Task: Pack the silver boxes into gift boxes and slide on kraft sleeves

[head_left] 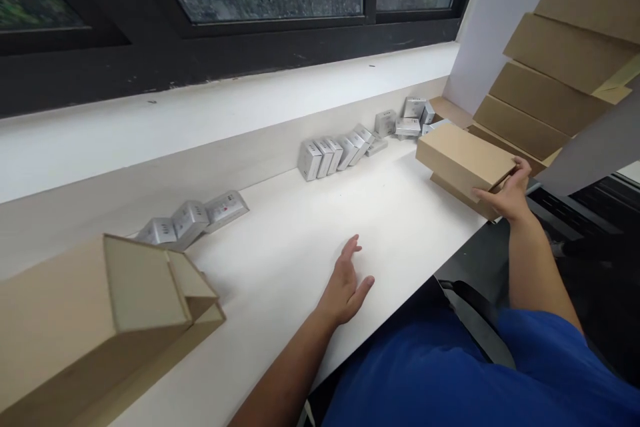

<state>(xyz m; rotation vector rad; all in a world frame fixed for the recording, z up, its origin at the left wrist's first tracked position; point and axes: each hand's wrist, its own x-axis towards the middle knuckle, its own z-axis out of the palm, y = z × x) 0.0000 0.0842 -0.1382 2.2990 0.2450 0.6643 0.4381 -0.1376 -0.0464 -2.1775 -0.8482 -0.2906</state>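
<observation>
My right hand (511, 192) grips the near end of a brown cardboard box (465, 153) at the right of the white table, thumb on its side and fingers around the far top edge. Beneath that box shows part of another brown cardboard piece (457, 195). My left hand (346, 285) hovers over or rests on the table's middle with thumb and fingers apart, holding nothing. Several small silver-grey boxes (330, 155) lean in a row against the back ledge, beyond my left hand.
At the left front stand large brown cardboard boxes (55, 320), with small silver boxes (190, 221) behind them. More small boxes (407, 125) lie at the back right. A tall stack of cardboard boxes (550, 93) rises at the right. The window sill (240, 107) runs along the back.
</observation>
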